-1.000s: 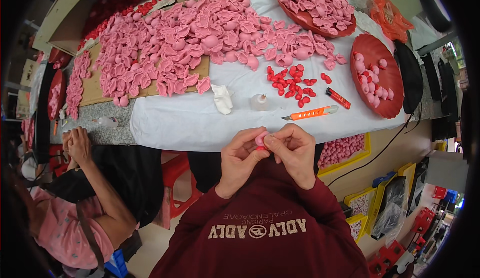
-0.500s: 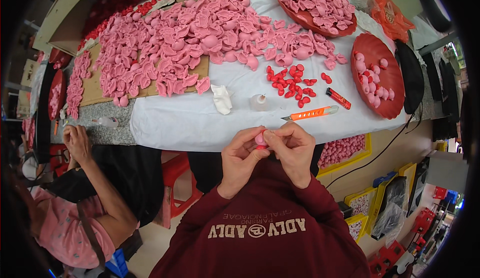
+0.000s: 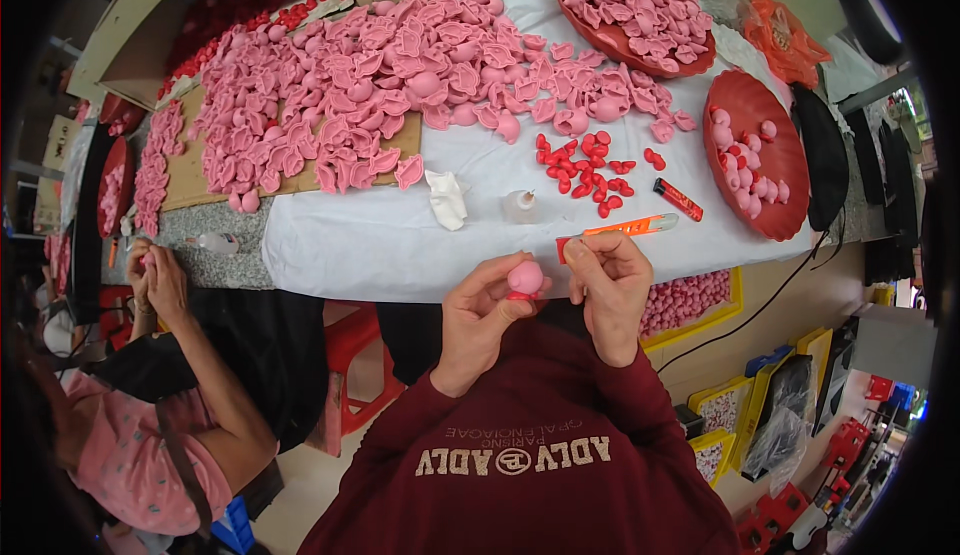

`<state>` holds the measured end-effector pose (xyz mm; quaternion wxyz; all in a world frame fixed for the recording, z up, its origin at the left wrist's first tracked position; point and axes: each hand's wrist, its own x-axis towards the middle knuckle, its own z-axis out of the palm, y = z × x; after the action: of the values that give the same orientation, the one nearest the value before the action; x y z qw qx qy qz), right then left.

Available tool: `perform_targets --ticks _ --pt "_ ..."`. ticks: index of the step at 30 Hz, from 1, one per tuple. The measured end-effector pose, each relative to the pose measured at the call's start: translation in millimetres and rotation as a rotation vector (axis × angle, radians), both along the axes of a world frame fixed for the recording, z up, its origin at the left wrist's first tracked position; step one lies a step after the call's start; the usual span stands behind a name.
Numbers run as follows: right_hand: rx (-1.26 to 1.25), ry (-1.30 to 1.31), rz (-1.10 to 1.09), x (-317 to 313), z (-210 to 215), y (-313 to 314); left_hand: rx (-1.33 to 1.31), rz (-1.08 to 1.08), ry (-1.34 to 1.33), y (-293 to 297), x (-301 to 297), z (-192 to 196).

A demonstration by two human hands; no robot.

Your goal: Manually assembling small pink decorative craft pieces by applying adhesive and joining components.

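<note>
Between the fingers of my left hand (image 3: 474, 323) is a small round pink ball (image 3: 525, 276). Red shows along the ball's lower side (image 3: 521, 297), by my thumb. My right hand (image 3: 613, 293) is to the right, apart from the ball, its thumb and index finger pinching a small red piece (image 3: 562, 248); its exact kind is not clear. Just beyond that hand lies an orange utility knife (image 3: 635, 226). Several small glossy red pieces (image 3: 584, 170) are scattered farther back, beside a red tube-like stick (image 3: 679, 200).
A white cloth (image 3: 350, 250) covers the bench, with a small bottle (image 3: 520, 207) and crumpled tissue (image 3: 445, 201) on it. Pink moulded pieces (image 3: 340, 90) are heaped behind. A red bowl (image 3: 785, 160) holds pink balls. A co-worker's hands (image 3: 162, 285) are at left.
My right hand has drawn away from the ball to the right, with a red piece now showing in its fingers. The left hand stays nearly still. The co-worker's hands have come together around something pink.
</note>
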<state>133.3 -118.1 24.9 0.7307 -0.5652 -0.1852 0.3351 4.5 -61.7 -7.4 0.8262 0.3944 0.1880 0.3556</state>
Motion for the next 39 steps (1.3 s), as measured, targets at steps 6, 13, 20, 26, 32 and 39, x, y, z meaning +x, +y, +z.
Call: perform_targets --ticks 6,13,20,26,32,39 --pt "0.045 0.041 0.135 -8 8 -3 -0.042 0.000 0.030 -2 1 -2" --pt "0.059 -0.084 0.177 -19 1 -5 -0.002 0.008 0.056 -2 -2 -5" --pt "0.035 -0.049 0.103 -8 11 -12 -0.025 0.026 0.012 0 1 1" --pt "0.001 -0.518 0.166 -14 -7 -11 0.158 0.017 0.103 -2 -2 -4" --pt "-0.089 -0.385 0.017 4 -5 -23 -0.086 -0.022 -0.009 -1 -2 2" --pt "-0.001 -0.466 0.199 -14 -5 -8 0.099 0.052 0.095 -3 0 -1"
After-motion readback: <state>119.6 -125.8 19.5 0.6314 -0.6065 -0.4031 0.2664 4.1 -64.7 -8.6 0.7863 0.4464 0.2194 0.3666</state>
